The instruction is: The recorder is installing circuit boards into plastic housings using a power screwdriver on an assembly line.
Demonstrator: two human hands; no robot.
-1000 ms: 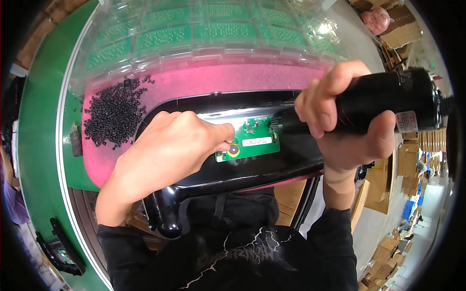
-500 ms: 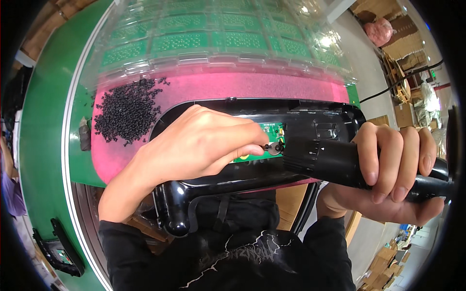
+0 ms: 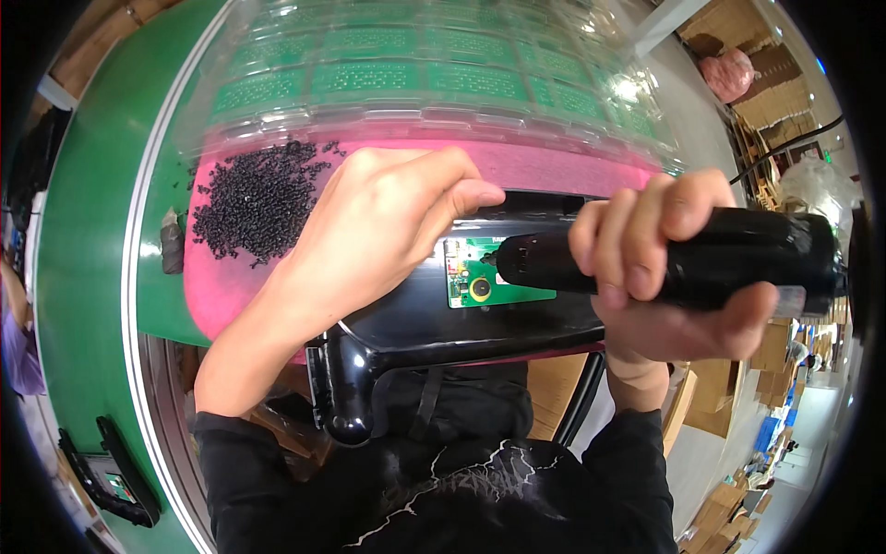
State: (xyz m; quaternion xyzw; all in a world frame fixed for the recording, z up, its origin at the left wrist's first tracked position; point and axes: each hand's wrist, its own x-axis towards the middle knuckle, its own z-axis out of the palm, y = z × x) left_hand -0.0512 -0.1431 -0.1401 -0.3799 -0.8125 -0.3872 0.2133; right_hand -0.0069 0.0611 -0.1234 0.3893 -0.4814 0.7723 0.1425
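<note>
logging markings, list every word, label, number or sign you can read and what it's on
Black shirt: stylised lettering, too distorted to read reliably.
Black power tool: pale label, too blurred to read.
Green circuit board: tiny markings, too small to read.
Nothing reads clearly enough to quote.

The right hand [image 3: 646, 242] grips a black driver [image 3: 738, 254], tip toward nine o'clock over a green board [image 3: 519, 294]; the left hand [image 3: 392, 203] is at the board's ten o'clock, heaped black pieces [image 3: 254, 203] beyond.

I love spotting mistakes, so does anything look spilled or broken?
I see nothing broken. The small black pieces look rather spilled: a loose heap on the pink mat, with strays around it.
</note>
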